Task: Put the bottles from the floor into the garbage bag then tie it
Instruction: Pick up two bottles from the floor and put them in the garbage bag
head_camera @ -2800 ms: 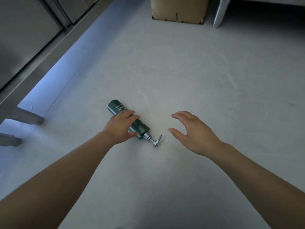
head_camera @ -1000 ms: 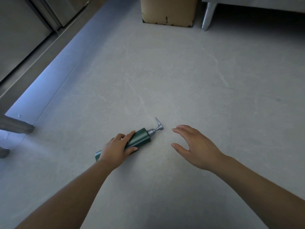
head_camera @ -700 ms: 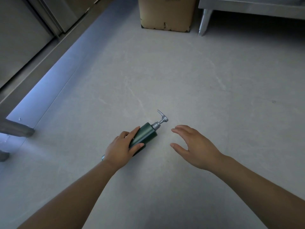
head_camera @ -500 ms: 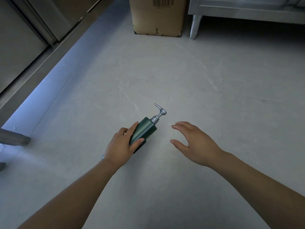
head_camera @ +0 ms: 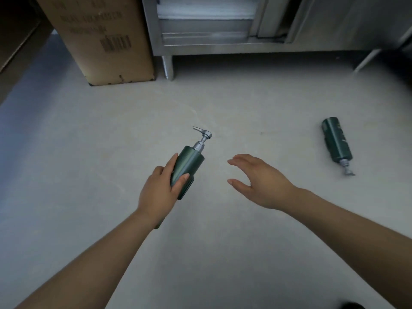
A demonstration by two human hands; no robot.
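Left hand grips the green pump bottle just left of frame centre: thumb across the near face, fingers wrapped round the far side, index finger lying along the left edge. The bottle is tilted, with its silver pump head pointing toward the top of the frame and the spout turned left. The lower part of the body is hidden behind my palm. Can't tell from this angle whether the bottle is clear of the floor or touching it. Right hand sits right of centre, near the bottle but apart from it. It holds nothing, with the fingers loosely spread and slightly curved, the thumb splayed out below them and the palm facing the bottle. A second green bottle (same type, pump fitted) lies on its side on the floor at the right-middle of the frame. Its base points up-frame and its pump down-frame, and it is well apart from my right hand. A cardboard box with a barcode stands at upper left. A stainless cabinet runs along the top centre and right, and one cabinet leg is just beside the box.
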